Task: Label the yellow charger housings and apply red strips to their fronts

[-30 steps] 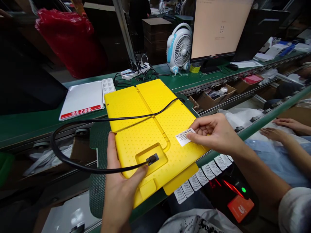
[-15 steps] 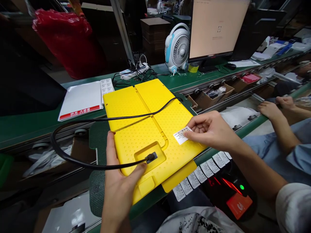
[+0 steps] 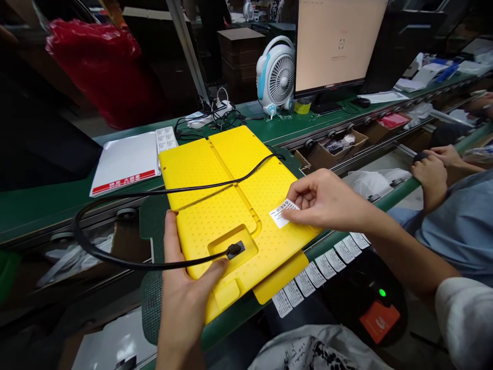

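Red streak by the green light gone. Left hand grips the yellow panel's left edge; right hand still pinches a white label over the same patch: apparently unreleased, contact unclear. Panel face-up, dimpled, grooved; black cable looped across. Green surface beyond.

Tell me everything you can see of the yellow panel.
The yellow panel is flat, roughly rectangular and seemingly plastic, dotted, with grooves and a recess where the black cable plugs in; the cable crosses its face. It lies over a green board. The left hand grips its left side; the right hand holds a white label at its surface, touching or not I can't tell.
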Motion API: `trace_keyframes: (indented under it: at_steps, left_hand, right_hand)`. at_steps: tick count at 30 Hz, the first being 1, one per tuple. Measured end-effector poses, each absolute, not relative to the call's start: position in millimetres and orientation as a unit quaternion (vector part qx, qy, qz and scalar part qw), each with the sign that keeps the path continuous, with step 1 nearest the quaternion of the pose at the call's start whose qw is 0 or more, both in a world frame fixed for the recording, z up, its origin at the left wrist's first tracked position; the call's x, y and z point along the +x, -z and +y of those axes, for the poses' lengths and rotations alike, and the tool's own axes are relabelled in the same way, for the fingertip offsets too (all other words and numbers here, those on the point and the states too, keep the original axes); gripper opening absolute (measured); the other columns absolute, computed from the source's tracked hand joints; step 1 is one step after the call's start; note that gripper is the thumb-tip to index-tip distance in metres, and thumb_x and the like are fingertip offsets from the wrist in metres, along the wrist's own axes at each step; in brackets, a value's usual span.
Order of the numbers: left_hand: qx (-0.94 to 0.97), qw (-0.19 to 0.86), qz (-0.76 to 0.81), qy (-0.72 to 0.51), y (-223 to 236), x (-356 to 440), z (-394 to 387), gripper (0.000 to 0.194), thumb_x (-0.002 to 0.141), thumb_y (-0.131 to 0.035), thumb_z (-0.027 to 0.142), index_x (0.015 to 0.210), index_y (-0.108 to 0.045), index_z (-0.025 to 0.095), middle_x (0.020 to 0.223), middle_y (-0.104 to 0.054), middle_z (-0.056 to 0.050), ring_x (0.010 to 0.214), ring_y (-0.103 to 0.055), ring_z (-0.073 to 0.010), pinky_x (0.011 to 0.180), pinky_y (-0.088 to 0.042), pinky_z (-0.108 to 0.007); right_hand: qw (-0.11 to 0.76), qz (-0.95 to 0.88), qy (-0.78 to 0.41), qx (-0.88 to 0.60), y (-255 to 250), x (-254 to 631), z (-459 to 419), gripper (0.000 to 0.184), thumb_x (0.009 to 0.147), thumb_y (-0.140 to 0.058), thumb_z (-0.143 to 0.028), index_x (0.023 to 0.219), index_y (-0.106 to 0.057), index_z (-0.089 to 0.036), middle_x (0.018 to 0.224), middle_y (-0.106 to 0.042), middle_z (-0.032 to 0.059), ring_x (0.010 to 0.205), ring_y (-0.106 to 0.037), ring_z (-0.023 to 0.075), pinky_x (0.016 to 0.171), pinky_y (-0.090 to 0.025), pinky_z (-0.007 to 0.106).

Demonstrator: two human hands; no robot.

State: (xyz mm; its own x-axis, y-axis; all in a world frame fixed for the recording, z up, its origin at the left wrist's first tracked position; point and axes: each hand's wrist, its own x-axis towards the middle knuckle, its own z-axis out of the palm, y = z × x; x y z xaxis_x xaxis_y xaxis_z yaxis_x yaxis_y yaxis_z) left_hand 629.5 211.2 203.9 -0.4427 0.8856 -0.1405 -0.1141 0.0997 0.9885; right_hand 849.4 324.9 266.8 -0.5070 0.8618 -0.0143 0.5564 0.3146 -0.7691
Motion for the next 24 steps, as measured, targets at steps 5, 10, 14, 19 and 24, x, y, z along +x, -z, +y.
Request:
trace_keyframes:
  at_steps: [5,10,14,19,24]
  left_hand:
    - [0.319,0.417,0.625,-0.577,-204.5,630.0,211.4,0.102,0.074,-0.078,0.019,0.157,-0.025,0.044,0.161,-0.036,0.008,0.145,-0.040,-0.0272,0.111,-0.049,-0.033]
    - [0.325,0.406,0.635,-0.572,-206.2,630.6,211.7,0.103,0.072,-0.078,0.018,0.157,-0.025,0.043,0.162,-0.033,0.007,0.147,-0.037,-0.0273,0.118,-0.042,-0.039]
    - [0.330,0.417,0.622,-0.575,-200.7,626.2,211.5,0.105,0.072,-0.080,0.018,0.157,-0.024,0.044,0.161,-0.036,0.004,0.145,-0.040,-0.0304,0.118,-0.040,-0.048]
    - [0.330,0.423,0.607,-0.587,-197.1,624.3,211.7,0.107,0.070,-0.081,0.018,0.157,-0.025,0.045,0.160,-0.037,0.004,0.144,-0.042,-0.0314,0.116,-0.041,-0.050]
    - [0.325,0.427,0.603,-0.590,-200.7,626.7,212.4,0.109,0.070,-0.080,0.016,0.159,-0.022,0.040,0.162,-0.035,0.000,0.145,-0.040,-0.0322,0.116,-0.042,-0.049]
  right_hand:
    - [0.105,-0.843,-0.263,-0.458,-285.8,844.4,330.4,0.024,0.072,-0.078,-0.024,0.058,-0.061,-0.013,0.054,-0.054,-0.0019,0.050,-0.043,0.0065,0.049,-0.027,0.026]
    - [0.023,-0.867,-0.219,-0.447,-298.0,839.5,337.5,0.034,0.076,-0.075,-0.029,0.054,-0.054,-0.015,0.053,-0.050,-0.0008,0.051,-0.041,0.0077,0.050,-0.025,0.029]
    - [-0.027,-0.871,-0.239,-0.429,-302.4,839.2,345.8,0.027,0.079,-0.070,-0.026,0.058,-0.057,-0.015,0.056,-0.055,0.0006,0.053,-0.046,0.0092,0.051,-0.027,0.028]
    - [-0.052,-0.865,-0.268,-0.421,-305.4,844.9,352.8,0.018,0.078,-0.069,-0.023,0.064,-0.062,-0.015,0.061,-0.060,0.0006,0.054,-0.050,0.0099,0.049,-0.030,0.026]
    - [-0.051,-0.865,-0.286,-0.408,-306.0,849.2,355.3,0.012,0.077,-0.069,-0.021,0.067,-0.065,-0.015,0.065,-0.064,0.0011,0.057,-0.054,0.0109,0.048,-0.032,0.025]
